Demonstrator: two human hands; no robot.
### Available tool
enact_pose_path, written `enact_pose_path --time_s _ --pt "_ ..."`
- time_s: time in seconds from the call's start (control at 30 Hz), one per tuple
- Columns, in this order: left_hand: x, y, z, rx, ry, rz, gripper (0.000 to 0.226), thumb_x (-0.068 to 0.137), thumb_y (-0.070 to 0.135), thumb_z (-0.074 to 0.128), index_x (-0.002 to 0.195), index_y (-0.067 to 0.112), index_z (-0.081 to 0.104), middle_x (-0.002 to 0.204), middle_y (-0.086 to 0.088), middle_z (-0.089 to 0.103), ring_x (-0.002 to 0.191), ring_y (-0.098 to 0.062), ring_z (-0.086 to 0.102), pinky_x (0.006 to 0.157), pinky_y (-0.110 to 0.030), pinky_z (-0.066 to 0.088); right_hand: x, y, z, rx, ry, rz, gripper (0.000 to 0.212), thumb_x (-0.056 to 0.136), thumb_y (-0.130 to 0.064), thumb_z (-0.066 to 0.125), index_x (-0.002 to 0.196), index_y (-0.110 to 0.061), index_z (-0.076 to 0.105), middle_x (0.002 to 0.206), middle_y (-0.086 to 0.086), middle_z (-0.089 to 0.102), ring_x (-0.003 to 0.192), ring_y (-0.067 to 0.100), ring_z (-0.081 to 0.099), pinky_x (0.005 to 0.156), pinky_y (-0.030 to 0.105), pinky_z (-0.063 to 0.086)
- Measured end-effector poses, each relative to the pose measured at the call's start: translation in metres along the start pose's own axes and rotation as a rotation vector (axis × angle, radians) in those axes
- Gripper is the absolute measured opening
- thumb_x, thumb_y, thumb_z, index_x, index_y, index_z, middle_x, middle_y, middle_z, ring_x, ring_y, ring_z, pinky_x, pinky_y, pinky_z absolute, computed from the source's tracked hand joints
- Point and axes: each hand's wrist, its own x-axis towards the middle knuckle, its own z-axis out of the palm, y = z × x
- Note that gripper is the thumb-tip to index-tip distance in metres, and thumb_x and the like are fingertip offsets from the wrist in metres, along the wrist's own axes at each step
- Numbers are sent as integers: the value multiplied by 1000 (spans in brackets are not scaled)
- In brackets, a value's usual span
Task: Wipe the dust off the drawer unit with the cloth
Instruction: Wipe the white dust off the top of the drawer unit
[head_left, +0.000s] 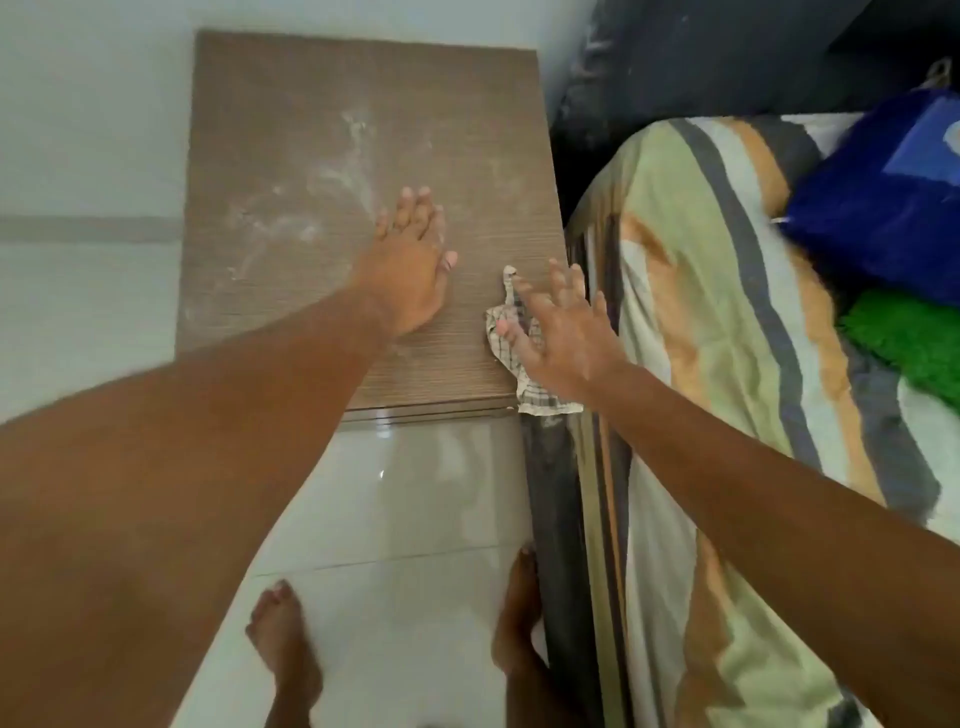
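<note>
The brown wood-grain top of the drawer unit (322, 104) fills the upper middle of the head view, with white dust smears across its left and centre. My left hand (410, 265) lies flat on the top, fingers together, holding nothing. A checked white cloth (506, 353) lies crumpled at the top's front right corner, one end hanging over the front edge. My right hand (558, 332) hovers over the cloth with fingers spread, covering its middle; whether it touches the cloth is unclear.
A bed with a striped green, orange and grey sheet (701, 312) stands tight against the unit's right side. A blue cushion (883, 208) and a green item (909, 343) lie on it. My bare feet (285, 634) stand on glossy white floor tiles (431, 493).
</note>
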Motion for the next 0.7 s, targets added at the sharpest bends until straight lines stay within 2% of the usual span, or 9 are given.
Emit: enact_pose_path --time_s 0.1,0.17,0.27,0.4,0.47,0.5,0.57,0.7 --pt "12 -11 26 -3 -31 -12 61 107 32 24 156 1 7 165 -18 -4 153 -33 -10 122 -46 -4 -1 10 36 -48 -9 -18 78 96 -70 30 160 -30 7 168 13 -5 154 37 -10 123 59 3" --pt "13 -15 45 32 -64 -6 62 106 35 21 157 2 5 165 -18 -4 153 -32 -10 124 -48 -4 -5 15 58 -39 47 -58 74 101 -58 37 161 -27 6 168 16 -3 154 40 -7 123 60 3" --pt "16 -16 57 89 -30 32 61 106 35 16 157 2 5 165 -19 -3 153 -32 -7 124 -48 -2 -1 21 68 87 192 -112 58 104 -33 38 158 -16 24 162 23 21 152 44 13 121 62 23" --pt "44 -23 44 42 74 89 60 106 32 17 156 -1 8 165 -21 1 153 -32 -4 123 -47 -5 7 27 60 302 360 -176 54 98 -5 49 151 -9 41 148 27 42 138 40 44 112 46 44" --pt "67 -34 32 31 135 83 60 106 32 17 155 -1 8 165 -21 1 153 -33 -5 123 -47 -5 27 31 41 387 513 -196 50 98 -5 53 148 -7 46 136 22 56 123 31 57 104 37 49" --pt "77 -39 27 20 150 63 60 106 31 17 156 -1 7 165 -20 1 153 -33 -5 124 -46 -5 40 33 29 444 569 -190 48 100 -9 54 147 -7 47 132 17 60 119 28 60 102 38 50" --pt "92 -51 25 -2 143 29 60 106 30 18 156 0 6 165 -18 1 154 -32 -5 125 -45 -3 69 34 0 575 628 -129 47 102 -18 52 148 -12 46 134 7 62 122 19 61 102 42 52" --pt "100 -57 34 8 173 15 59 105 29 21 155 -2 18 164 -19 13 154 -31 4 125 -43 1 132 29 -46 589 695 -26 49 102 -24 51 149 -10 42 142 -7 55 130 4 52 111 24 43"
